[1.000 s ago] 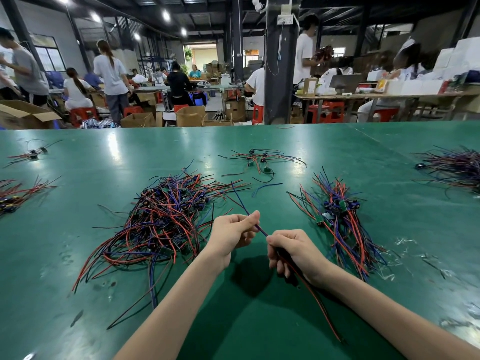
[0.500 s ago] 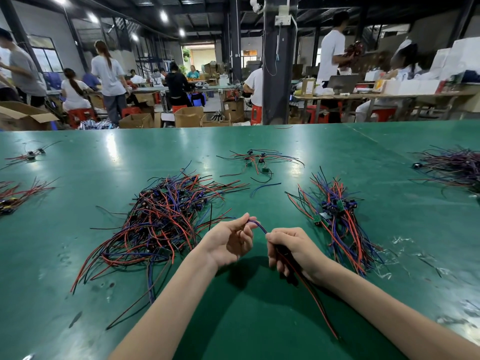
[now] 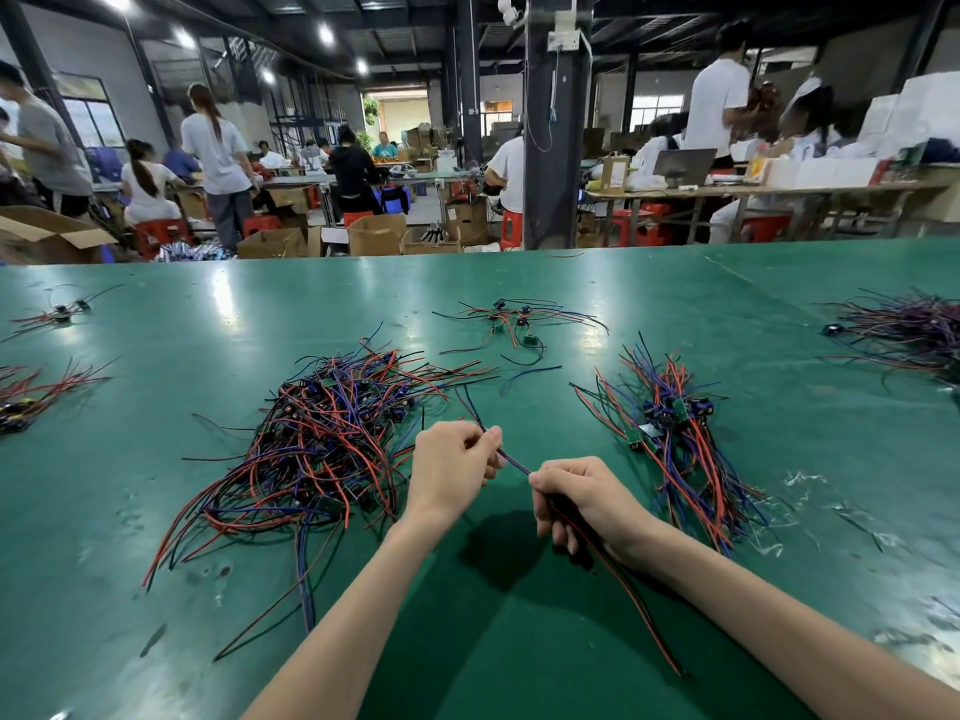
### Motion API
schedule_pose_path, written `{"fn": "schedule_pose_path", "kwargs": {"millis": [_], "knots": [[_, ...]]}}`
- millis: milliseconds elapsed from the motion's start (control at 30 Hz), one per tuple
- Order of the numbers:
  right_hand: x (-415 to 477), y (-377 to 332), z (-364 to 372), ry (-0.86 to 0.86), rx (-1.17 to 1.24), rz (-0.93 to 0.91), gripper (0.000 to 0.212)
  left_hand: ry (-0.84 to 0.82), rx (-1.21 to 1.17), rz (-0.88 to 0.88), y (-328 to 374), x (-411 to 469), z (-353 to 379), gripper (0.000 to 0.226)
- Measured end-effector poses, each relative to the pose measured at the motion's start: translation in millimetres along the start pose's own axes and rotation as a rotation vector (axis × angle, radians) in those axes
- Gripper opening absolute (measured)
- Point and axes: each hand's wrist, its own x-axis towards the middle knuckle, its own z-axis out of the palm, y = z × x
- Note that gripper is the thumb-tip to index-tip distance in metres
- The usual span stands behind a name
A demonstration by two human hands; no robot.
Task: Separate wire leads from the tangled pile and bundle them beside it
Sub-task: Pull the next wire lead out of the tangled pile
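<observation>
A tangled pile of red, blue and black wire leads lies on the green table, left of my hands. To the right lies a neater bundle of the same leads. My right hand grips a wire lead, whose red and black strands trail toward me over the table. My left hand pinches the blue end of that lead just in front of the right hand; its tip sticks up past the fingers toward the pile.
A small scatter of leads lies farther back at centre. More wire heaps sit at the right edge and the left edge. Bits of clear plastic lie right of the bundle. People work at tables behind.
My left hand has slid along the blue strand and pinches it close to the right hand again. The right hand has stayed nearly where it was.
</observation>
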Motion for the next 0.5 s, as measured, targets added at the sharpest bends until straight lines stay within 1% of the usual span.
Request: {"fn": "schedule_pose_path", "kwargs": {"millis": [33, 67, 133, 233, 300, 333, 400, 500], "knots": [[0.1, 0.0, -0.1, 0.000, 0.002, -0.001, 0.042, -0.003, -0.073, -0.041, 0.6, 0.7, -0.7, 0.030], [0.3, 0.1, -0.1, 0.001, 0.005, -0.001, 0.042, -0.010, -0.189, -0.125, 1.3, 2.0, -1.2, 0.031], [1.3, 0.5, -0.1, 0.002, 0.006, -0.001, 0.042, -0.039, -0.443, -0.335, 4.2, 4.3, -2.8, 0.028], [2.3, 1.3, 0.6, -0.004, -0.002, 0.006, 0.041, -0.135, -0.807, -0.598, 6.9, 6.1, -5.3, 0.030], [2.5, 2.2, 0.2, -0.010, 0.003, 0.008, 0.041, -0.202, -0.987, -0.706, 8.3, 7.4, -6.3, 0.034], [2.5, 2.7, -0.2, -0.012, 0.005, 0.008, 0.041, -0.225, -1.040, -0.733, 8.8, 7.7, -6.4, 0.034], [2.9, 3.1, -0.6, -0.014, 0.006, 0.004, 0.041, -0.241, -1.056, -0.735, 9.2, 7.7, -6.7, 0.031], [3.7, 3.7, -1.0, -0.013, 0.005, -0.004, 0.039, -0.198, -0.918, -0.648, 6.2, 7.7, -6.6, 0.028]]}}
